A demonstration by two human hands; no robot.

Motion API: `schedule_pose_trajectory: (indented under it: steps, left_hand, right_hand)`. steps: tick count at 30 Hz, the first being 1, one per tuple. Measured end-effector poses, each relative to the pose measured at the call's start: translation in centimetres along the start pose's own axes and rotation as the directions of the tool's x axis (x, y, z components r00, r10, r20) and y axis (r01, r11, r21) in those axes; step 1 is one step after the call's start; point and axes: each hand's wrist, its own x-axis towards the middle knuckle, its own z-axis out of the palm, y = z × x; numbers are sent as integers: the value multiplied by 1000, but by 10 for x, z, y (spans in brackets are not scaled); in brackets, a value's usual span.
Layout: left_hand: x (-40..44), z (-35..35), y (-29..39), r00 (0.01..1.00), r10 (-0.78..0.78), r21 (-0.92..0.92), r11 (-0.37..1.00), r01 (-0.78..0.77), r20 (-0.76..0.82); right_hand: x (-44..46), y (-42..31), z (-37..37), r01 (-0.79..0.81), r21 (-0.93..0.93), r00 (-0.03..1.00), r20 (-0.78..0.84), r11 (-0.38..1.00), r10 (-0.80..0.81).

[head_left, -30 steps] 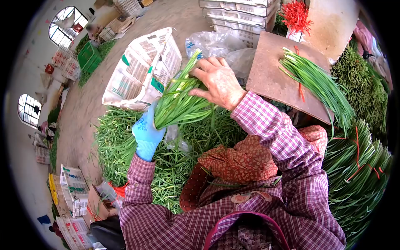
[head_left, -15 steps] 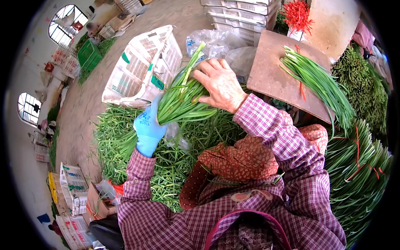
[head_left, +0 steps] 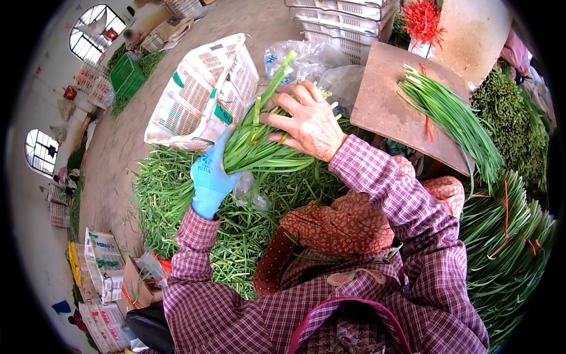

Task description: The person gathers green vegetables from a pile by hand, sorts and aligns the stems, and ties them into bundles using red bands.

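My left hand [head_left: 211, 177], in a blue glove, is closed around a loose bunch of garlic chives [head_left: 253, 147]. My bare right hand [head_left: 306, 121] lies over the upper part of that bunch, its fingers curled on the stalks. Pale stem ends show just past its fingertips, and a few thicker stalks stick up between the two hands. The right fingertips are partly hidden among the leaves. Beneath both hands spreads a heap of loose green leaves [head_left: 236, 259].
A white plastic crate [head_left: 177, 112] stands beyond my left hand. To the right, a brown board [head_left: 377, 88] bears a chive bunch [head_left: 448, 112] with a red tie under it. Tied bunches [head_left: 501, 253] are piled at far right. Clear plastic bags [head_left: 306, 59] and stacked crates [head_left: 336, 26] are behind.
My right hand has shifted slightly over the bunch. Pale stem ends now show beyond its fingers, and the stalks between my hands have spread. My left hand has barely moved.
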Motion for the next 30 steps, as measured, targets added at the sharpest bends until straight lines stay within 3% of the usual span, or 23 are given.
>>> schedule_pose_trajectory:
  steps: [8, 13, 15, 17, 19, 21, 23, 24, 25, 27, 30]
  left_hand:
    - [1, -4, 2, 994, -54, -87, 994, 63, 95]
    - [2, 0, 2, 998, -16, -106, 994, 23, 61]
    - [2, 0, 5, 999, 0, -102, 995, 5, 53]
    - [2, -3, 9, 996, -30, -102, 994, 39, 82]
    - [1, -4, 7, 997, -24, -101, 994, 32, 77]
    - [0, -6, 6, 997, -18, -100, 995, 25, 72]
    - [-2, -8, 5, 993, -78, -86, 993, 86, 93]
    - [-4, -8, 1, 993, -78, -86, 993, 86, 92]
    - [-8, -6, -5, 995, -71, -37, 997, 74, 64]
    - [-15, -3, -20, 998, -59, 12, 998, 59, 38]
    - [-26, -4, -44, 987, -156, 27, 987, 157, -27]
  right_hand:
    - [4, -5, 0, -7, 116, 995, -97, 993, 19]
    - [9, -5, 3, -18, 169, 987, -154, 985, 44]
    - [8, -9, 4, -155, 270, 973, -126, 950, 195]
    - [9, -11, 4, -160, 280, 961, -177, 947, 214]
    - [11, -15, 4, -364, 404, 887, -125, 839, 445]
    - [16, -16, 4, -374, 500, 854, -144, 782, 500]
    - [24, -14, -2, -556, 738, 599, 37, 383, 800]
    - [23, -6, 0, -517, 811, 533, 55, 274, 844]
    - [23, 5, -6, -426, 904, 515, 225, 19, 827]
    - [22, 15, -13, -235, 938, 567, 346, -256, 747]
    - [11, 37, -35, -190, 923, 490, 386, -336, 782]
